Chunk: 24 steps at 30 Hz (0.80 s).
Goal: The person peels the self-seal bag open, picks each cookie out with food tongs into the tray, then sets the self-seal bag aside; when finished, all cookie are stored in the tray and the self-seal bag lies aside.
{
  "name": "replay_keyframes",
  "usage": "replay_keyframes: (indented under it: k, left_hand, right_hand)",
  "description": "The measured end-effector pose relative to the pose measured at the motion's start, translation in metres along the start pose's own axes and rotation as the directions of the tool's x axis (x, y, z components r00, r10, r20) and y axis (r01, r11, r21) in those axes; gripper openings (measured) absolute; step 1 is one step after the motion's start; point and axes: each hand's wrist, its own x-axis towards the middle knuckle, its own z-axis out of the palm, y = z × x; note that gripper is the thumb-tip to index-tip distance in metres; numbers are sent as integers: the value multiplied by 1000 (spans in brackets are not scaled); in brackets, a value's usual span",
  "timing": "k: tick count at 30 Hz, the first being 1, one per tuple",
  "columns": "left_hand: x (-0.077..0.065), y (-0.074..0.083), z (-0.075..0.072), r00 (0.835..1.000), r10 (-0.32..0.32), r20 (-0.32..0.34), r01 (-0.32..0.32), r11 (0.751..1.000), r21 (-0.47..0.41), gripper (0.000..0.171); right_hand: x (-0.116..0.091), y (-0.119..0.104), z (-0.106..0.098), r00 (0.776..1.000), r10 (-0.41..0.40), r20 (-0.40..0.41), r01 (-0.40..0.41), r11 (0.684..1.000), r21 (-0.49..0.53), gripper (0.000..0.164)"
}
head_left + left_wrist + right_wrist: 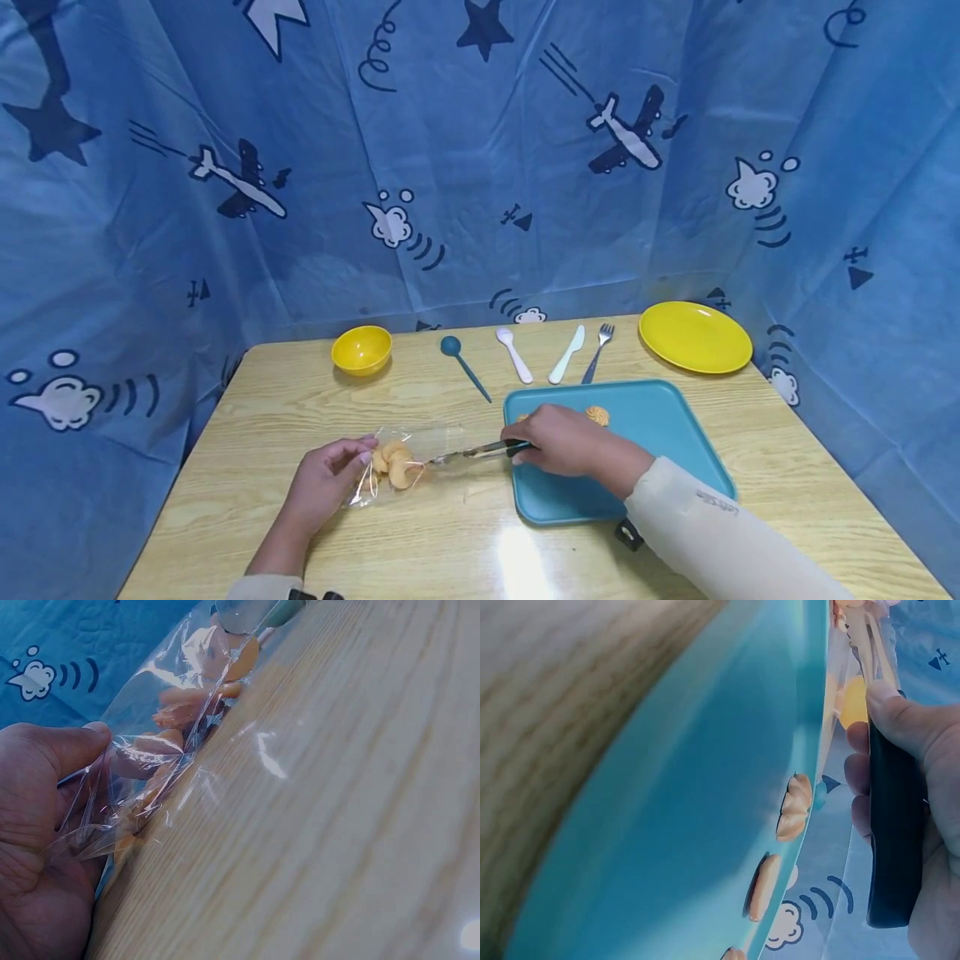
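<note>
A clear plastic bag [426, 437] with several round, flat cookies [393, 463] inside lies on the table. My left hand [324, 483] pinches its closed end between thumb and fingers, as the left wrist view also shows [52, 825]. In my right hand [566, 440] is a pair of metal tongs [480, 451] with a black handle [895, 825]. The tongs point left, their tips inside the bag at the cookies. Whether they grip one I cannot tell. Under my right hand lies a blue-green tray [660, 433] bearing several cookies, one a swirled cookie [597, 415].
Behind stand a yellow bowl [362, 350] and a yellow plate [695, 337]. Between them lie a dark teal spoon [467, 369], a pale pink spoon [514, 357], a pale green knife [567, 356] and a fork [597, 354]. A blue printed curtain [480, 167] hangs around the table.
</note>
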Motion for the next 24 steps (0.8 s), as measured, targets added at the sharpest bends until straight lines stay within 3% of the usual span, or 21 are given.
replay_keyframes:
  k: [6,11,17,21,24]
  left_hand:
    - [0,0,-1,1000,1,0,-1,1000,-13,22]
    - [0,2,1,1000,-12,3,12,1000,-24,23]
    - [2,2,1,1000,-19,-2,19,999,-26,22]
    - [2,-1,1,1000,-23,5,23,999,-23,23]
    - [1,-2,0,1000,-23,2,23,1000,-12,24]
  right_hand:
    - [-10,2,0,999,15,-32,-15,1000,10,34]
    - [-33,8,-4,993,76,-89,-77,997,-6,32]
    - [-79,30,-14,971,130,-202,-138,990,-27,30]
    - [-119,45,-23,942,248,-227,-264,964,-40,34]
    - [-145,59,-30,908,353,-227,-374,925,-59,35]
